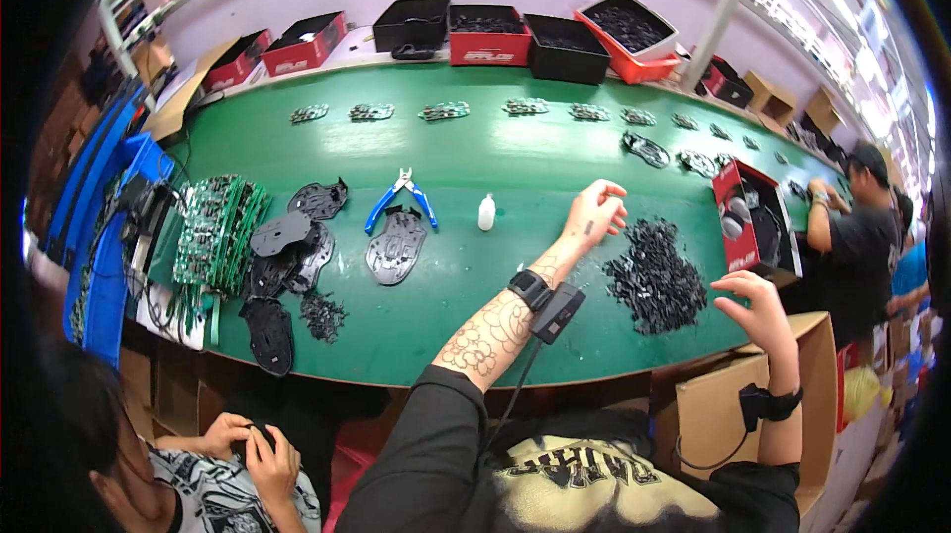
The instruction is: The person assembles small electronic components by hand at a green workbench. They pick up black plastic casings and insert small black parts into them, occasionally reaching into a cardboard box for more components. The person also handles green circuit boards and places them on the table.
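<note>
My left hand (595, 213) is over the green bench, at the upper left edge of a heap of small black plastic parts (654, 280). Its fingers are loosely bent and apart, and I see nothing in them. To the right of the heap, my right hand (759, 309) hovers near the bench edge, fingers curved and spread, holding nothing. Just beyond it stands a red and black box (745, 226) with dark pieces inside. A small white bottle (486, 212) stands left of my left hand. Farther left, blue-handled pliers (402, 199) lie spread beside a black plastic shell (397, 248).
Green circuit boards (213, 236) are stacked at the left, beside several black shells (282, 236). More boards (443, 111) form a row along a green bench (396, 152). Boxes of black parts (488, 36) line the back. One co-worker (267, 459) sits left; another (857, 246) works right.
</note>
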A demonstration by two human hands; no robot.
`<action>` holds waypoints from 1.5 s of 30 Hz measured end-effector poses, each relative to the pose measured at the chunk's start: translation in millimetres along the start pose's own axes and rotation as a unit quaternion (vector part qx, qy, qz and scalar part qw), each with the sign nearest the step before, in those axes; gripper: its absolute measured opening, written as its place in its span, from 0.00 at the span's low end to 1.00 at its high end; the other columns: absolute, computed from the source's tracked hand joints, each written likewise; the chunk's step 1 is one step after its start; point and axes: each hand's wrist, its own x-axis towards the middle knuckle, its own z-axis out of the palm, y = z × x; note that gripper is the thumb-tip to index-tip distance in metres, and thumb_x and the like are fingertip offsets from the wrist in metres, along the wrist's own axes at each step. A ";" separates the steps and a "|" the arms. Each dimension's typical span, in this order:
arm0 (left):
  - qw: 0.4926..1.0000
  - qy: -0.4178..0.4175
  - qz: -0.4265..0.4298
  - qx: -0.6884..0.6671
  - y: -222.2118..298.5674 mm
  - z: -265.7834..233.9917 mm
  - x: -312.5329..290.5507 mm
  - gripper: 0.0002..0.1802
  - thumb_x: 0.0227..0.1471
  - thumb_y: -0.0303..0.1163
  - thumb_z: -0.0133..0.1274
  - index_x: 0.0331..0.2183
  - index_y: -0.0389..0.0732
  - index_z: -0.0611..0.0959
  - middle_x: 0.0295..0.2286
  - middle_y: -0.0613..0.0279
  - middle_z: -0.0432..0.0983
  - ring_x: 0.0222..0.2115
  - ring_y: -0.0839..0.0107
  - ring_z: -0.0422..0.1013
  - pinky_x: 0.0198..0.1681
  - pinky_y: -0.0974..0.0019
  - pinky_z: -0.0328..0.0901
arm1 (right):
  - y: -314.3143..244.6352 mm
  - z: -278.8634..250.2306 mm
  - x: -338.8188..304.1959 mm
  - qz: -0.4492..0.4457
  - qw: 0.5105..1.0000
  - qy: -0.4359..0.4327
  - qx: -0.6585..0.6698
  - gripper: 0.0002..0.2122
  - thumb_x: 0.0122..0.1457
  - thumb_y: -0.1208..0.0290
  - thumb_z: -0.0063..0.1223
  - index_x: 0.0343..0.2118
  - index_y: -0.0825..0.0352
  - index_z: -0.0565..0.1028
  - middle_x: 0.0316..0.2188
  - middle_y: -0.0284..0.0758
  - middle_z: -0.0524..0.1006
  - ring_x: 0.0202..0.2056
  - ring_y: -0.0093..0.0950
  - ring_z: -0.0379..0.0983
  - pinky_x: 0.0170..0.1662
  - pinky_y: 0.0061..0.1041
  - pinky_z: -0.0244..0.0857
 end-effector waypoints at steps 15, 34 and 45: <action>0.993 -0.005 0.039 0.108 -3.0 16.3 -18.3 0.15 0.50 0.30 0.49 0.42 0.39 0.77 0.26 0.62 0.76 0.22 0.74 0.72 0.23 0.73 0.66 | 212.9 -11.4 -311.8 0.457 0.878 0.145 -0.003 0.43 0.49 0.50 0.62 0.60 0.77 0.58 0.57 0.50 0.65 0.58 0.38 0.62 0.60 0.33 0.56; 0.970 0.017 0.024 0.242 2.2 4.1 -47.3 0.10 0.56 0.29 0.46 0.40 0.39 0.77 0.25 0.67 0.74 0.21 0.80 0.69 0.24 0.79 0.62 | 322.1 13.5 -349.0 0.699 0.707 0.097 0.039 0.58 0.34 0.42 0.69 0.64 0.69 0.47 0.62 0.55 0.52 0.63 0.48 0.50 0.64 0.40 0.48; 0.947 0.077 -0.004 0.312 4.9 17.1 -53.7 0.08 0.57 0.29 0.46 0.38 0.38 0.78 0.23 0.68 0.72 0.20 0.83 0.65 0.21 0.81 0.57 | 309.5 104.5 -296.8 0.676 0.607 0.287 0.304 0.57 0.43 0.39 0.58 0.64 0.74 0.38 0.64 0.56 0.47 0.65 0.43 0.47 0.65 0.35 0.44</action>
